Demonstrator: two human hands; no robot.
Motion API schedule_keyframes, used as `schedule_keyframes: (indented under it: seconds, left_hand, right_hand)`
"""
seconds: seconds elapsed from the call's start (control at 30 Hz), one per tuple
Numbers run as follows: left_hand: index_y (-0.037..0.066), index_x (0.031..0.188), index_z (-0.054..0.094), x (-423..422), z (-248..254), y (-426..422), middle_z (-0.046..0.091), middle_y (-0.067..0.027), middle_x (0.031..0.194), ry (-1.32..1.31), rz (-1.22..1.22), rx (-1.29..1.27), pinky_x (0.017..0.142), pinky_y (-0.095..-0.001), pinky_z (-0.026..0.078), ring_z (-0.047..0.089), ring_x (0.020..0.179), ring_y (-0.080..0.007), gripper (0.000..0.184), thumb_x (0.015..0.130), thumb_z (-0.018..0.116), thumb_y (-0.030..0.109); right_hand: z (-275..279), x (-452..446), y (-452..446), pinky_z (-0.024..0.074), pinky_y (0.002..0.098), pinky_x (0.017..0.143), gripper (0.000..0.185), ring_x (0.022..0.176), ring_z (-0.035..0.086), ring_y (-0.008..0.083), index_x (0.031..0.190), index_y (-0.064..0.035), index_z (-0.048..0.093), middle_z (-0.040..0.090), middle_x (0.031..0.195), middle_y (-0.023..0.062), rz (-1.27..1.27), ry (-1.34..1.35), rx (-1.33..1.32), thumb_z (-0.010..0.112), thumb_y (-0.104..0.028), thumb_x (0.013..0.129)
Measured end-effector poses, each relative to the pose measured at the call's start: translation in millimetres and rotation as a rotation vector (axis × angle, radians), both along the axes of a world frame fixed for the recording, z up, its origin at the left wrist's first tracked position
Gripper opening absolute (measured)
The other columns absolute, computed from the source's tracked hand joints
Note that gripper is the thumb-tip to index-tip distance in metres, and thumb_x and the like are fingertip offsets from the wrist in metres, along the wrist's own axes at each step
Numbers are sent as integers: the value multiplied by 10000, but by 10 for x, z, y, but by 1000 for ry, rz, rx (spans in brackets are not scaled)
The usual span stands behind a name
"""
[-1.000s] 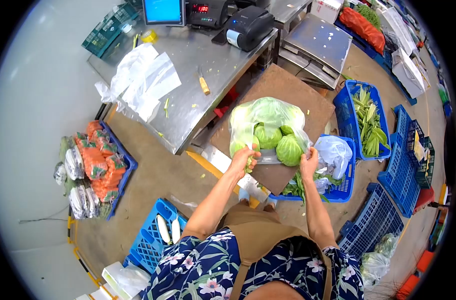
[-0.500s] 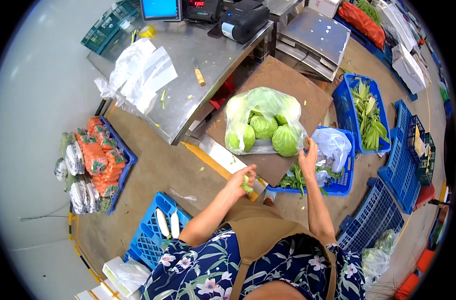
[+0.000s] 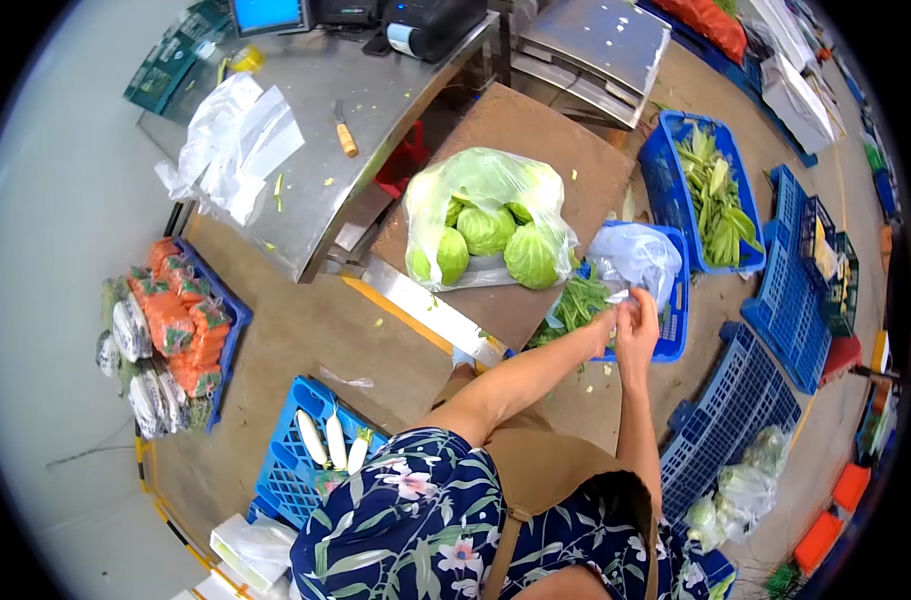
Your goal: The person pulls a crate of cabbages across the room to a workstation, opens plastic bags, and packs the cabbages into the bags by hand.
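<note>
Over the blue basket (image 3: pixel 680 325) at the right edge of the brown board, my two hands are close together. My left hand (image 3: pixel 603 328) reaches across, its fingers mostly hidden beside the right hand. My right hand (image 3: pixel 635 328) has its fingers curled in; what they hold, if anything, does not show. Just beyond the fingers lies a crumpled clear plastic bag (image 3: pixel 635 255), and loose green leaves (image 3: pixel 578 312) fill the near part of the basket. Several green cabbages (image 3: pixel 485 232) sit in a clear plastic bag (image 3: pixel 515 180) on the brown board (image 3: pixel 535 125).
A knife (image 3: pixel 346 135) and white plastic bags (image 3: pixel 230 150) lie on the metal table (image 3: pixel 320 185). Another blue basket (image 3: pixel 665 190) holds leafy greens. Bagged carrots (image 3: pixel 180 320) are at left, white radishes (image 3: pixel 335 440) in a blue crate (image 3: pixel 285 470). Empty blue crates (image 3: pixel 720 410) stand at right.
My left hand has swung right, from in front of the board to the basket. My right hand has let go of the cabbage bag's edge and moved over the basket. The view has shifted.
</note>
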State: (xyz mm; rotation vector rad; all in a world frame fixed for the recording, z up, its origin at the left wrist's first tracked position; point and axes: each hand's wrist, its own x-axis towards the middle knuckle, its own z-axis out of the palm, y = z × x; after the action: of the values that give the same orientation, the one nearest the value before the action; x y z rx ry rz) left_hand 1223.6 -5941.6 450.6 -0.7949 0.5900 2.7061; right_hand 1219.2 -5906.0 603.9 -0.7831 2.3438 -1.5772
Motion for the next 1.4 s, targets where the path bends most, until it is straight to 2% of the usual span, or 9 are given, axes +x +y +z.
schedule_keyframes:
  seconds: [0.1,0.13,0.2,0.4,0.5,0.8,1.03,1.17,1.4]
  left_hand:
    - [145,931,647,304,413,-133,651,-16,920,-59,-28,-177,729,-295,483,617,826,-147,332,914,420,387]
    - [98,981,625,390,575,-210,625,-23,874,-99,-57,-159,666,-289,473,594,773,-133,254,921,413,226]
    - [120,918,639,628,183,-257,645,-19,843,-95,-82,-153,651,-278,482,611,739,-128,193,891,500,251]
    - [71,932,646,1817,301,-569,661,-26,846,-309,-39,-240,648,-267,520,632,741,-118,216,859,605,270]
    - [64,965,642,2474,530,-720,665,-34,872,-463,18,-286,669,-262,534,635,754,-121,196,862,609,227]
    - [52,997,618,4086,160,-533,658,-48,853,-589,513,-118,656,-288,538,634,732,-140,182,871,594,181]
    - [57,970,610,4813,40,-1042,653,-48,861,-587,427,-193,666,-278,529,633,737,-140,168,870,590,190]
    - [46,977,604,5576,137,-1453,651,-54,866,-531,621,-194,665,-278,524,631,734,-145,176,868,595,183]
    - [53,962,595,6896,70,-1682,641,-55,822,-674,817,-186,646,-301,529,634,719,-165,142,888,548,166]
  right_hand:
    - [-169,61,168,482,268,686,268,774,589,160,1051,39,554,553,1032,111,30,-61,14,511,59,787]
    - [-220,103,194,479,263,676,256,761,586,152,1036,40,558,561,1003,106,37,-76,26,507,62,786]
    - [-245,177,213,469,255,653,217,732,576,139,991,40,570,572,927,96,111,-133,101,502,60,786]
    - [-430,438,-7,438,230,561,91,637,578,104,881,22,589,580,725,53,326,-150,7,522,14,821]
    - [-348,578,-203,459,267,578,114,623,566,151,877,30,593,591,790,102,477,-186,52,532,37,780]
    - [-199,1179,-791,466,366,607,106,691,595,310,871,8,590,592,797,167,752,-89,106,541,4,777]
    - [-336,2120,-1092,461,348,600,149,660,587,282,902,14,599,591,776,174,709,-108,224,525,13,773]
    - [-376,2791,-1418,458,343,590,166,634,582,267,902,20,601,597,747,172,762,-121,292,523,21,755]
    - [13,3428,-2165,476,411,689,152,774,590,370,890,24,583,609,835,195,1025,98,173,516,9,754]
